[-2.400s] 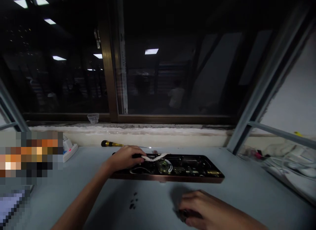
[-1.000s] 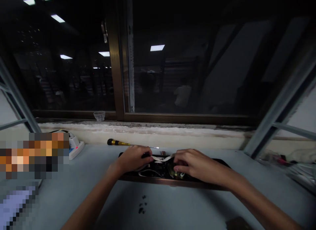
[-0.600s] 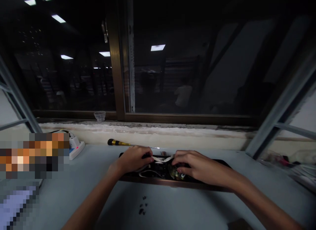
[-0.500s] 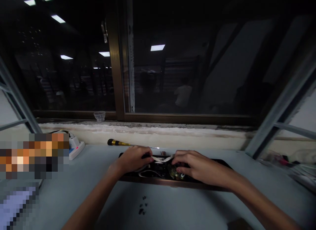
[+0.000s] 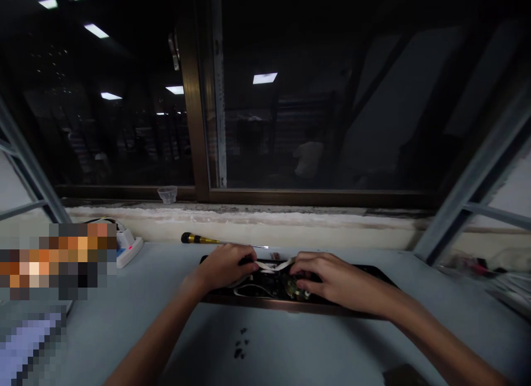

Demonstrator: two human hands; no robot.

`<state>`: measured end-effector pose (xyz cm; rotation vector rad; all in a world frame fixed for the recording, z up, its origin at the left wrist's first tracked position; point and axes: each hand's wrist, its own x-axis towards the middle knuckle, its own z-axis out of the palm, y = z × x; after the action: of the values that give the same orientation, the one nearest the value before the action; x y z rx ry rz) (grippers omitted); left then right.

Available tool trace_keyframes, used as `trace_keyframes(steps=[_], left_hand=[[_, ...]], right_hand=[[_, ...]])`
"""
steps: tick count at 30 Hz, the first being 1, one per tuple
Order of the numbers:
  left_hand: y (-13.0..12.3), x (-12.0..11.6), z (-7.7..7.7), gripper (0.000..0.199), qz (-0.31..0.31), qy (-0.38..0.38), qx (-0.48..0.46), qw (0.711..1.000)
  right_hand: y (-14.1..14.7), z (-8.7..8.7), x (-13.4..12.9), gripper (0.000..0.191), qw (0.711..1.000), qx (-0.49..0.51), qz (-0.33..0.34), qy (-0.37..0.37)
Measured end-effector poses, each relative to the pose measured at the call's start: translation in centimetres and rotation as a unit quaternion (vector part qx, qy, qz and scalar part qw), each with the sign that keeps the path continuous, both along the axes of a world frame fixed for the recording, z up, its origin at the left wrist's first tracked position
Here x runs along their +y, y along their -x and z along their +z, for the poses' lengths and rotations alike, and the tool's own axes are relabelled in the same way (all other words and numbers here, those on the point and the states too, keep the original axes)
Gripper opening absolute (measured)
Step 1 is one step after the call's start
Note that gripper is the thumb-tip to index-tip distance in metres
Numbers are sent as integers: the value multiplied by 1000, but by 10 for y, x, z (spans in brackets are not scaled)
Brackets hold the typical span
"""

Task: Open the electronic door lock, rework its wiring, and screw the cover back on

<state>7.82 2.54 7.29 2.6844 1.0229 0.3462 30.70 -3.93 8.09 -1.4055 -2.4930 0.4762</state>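
Observation:
A long dark device housing lies across the table in front of me, its inside showing. A white flat cable sags between my two hands above it. My left hand is closed on the cable's left end, resting over the housing's left part. My right hand has its fingers curled at the cable's right end, with the thumb lower down by a greenish circuit board. A thin white wire loops inside the housing. The fingertips of both hands are partly hidden.
Behind the housing lies a yellow and black screwdriver. Several small dark pieces are scattered on the table in front. A white power strip sits at the left, a clear plastic cup on the windowsill. Metal posts flank the table.
Almost nothing differs. The view has shifted very slightly; both hands keep the same pose at the white flat cable.

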Motion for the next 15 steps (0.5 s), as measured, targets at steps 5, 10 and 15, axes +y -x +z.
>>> trace_keyframes(steps=[5,10,15], left_hand=[[-1,-1,2,18,2,6,1,1000],[-1,-2,3,20,4,-4,0,1000],[-1,-1,3,21,1,-8,1,1000]], right_hand=[[-12,12,-9,28,999,19,-44,-22],[-61,3,-50,36,991,19,-127,41],[-106,-58,-103,36,973,15,-193,126]])
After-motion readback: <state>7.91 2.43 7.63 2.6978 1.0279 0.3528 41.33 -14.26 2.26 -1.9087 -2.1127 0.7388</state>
